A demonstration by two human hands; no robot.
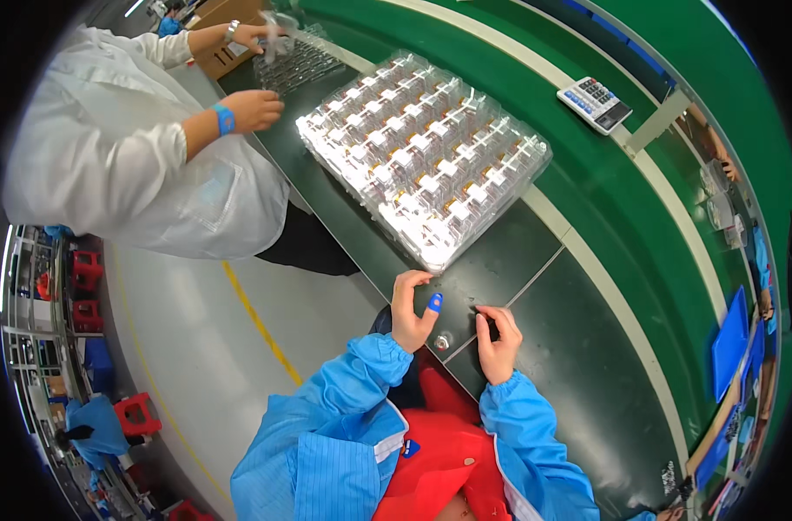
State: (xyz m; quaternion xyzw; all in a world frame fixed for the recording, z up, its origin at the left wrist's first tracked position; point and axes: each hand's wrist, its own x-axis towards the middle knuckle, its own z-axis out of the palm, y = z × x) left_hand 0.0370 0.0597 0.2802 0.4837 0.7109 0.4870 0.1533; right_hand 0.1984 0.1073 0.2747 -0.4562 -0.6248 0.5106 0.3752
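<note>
A stack of clear plastic trays (422, 143), its pockets holding small white and amber parts, lies on the dark green table (578, 347). Close to the stack's near corner is my left hand (413, 317), open, with a blue finger cot on the thumb. Its fingertips are at that corner; whether they touch it I cannot tell. My right hand (498, 346) is over the table to the right, fingers loosely bent and apart from the thumb, with nothing seen in it. A small round metal piece (444, 341) sits by the table edge between my hands.
At the left a co-worker in a white coat (144, 156) handles clear plastic trays (296, 65) beside a cardboard box (227, 39). A calculator (594, 104) lies beyond the tray stack on the right. Red stools (137, 415) stand on the floor at the left.
</note>
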